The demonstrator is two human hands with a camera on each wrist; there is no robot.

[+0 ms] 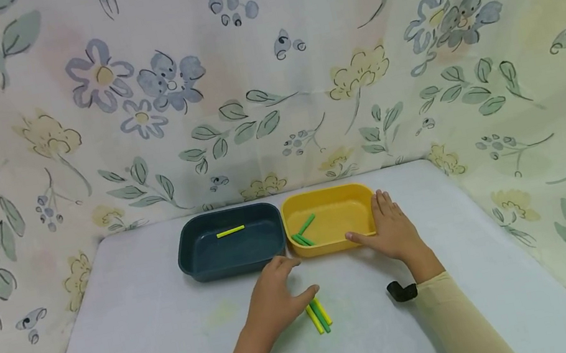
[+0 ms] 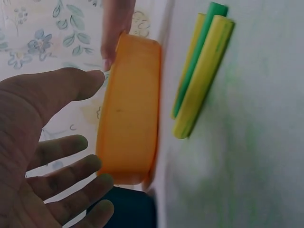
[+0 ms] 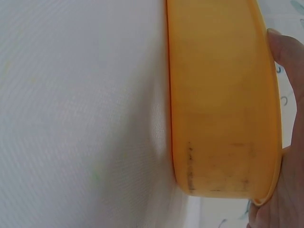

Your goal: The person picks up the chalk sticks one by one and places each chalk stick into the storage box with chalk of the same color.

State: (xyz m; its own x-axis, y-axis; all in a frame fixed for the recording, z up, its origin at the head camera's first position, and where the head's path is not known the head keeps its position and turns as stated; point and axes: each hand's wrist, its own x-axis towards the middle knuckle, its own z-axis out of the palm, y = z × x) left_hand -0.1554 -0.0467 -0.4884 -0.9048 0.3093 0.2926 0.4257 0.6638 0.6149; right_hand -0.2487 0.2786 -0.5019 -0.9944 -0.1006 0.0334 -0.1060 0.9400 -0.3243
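Across the upper half and both sides of the frame, an onlooker sees hanging cloth [image 1: 250, 56] printed with leaves and flowers. Below it extends the white tabletop [image 1: 139, 328], finely textured and faintly stained green. Two smooth, round-cornered trays stand side by side near the frame's centre: the dark teal tray [image 1: 234, 261] left, the yellow tray [image 1: 342, 223] right, its outer wall showing black scuffs in the right wrist view. Each tray's long axis runs roughly across the frame.

The right hand [image 1: 393, 226], fingers straight, rests against the yellow tray's right end, thumb on the front rim. The left hand [image 1: 273, 301], right of bottom centre in its own sleeve's line, is empty, thumb and fingers spread apart.

Just beside the left thumb, below centre, lie three slender rods [image 1: 319, 315], two yellow flanking one green, nearly parallel, their long axes steep and pointing to the lower right. Smaller in view, green rods [image 1: 302, 239] lie at the yellow tray's left end, one slanting to the upper right; a yellow rod [image 1: 230, 232] lies almost horizontally in the teal tray, right end slightly raised in the frame.
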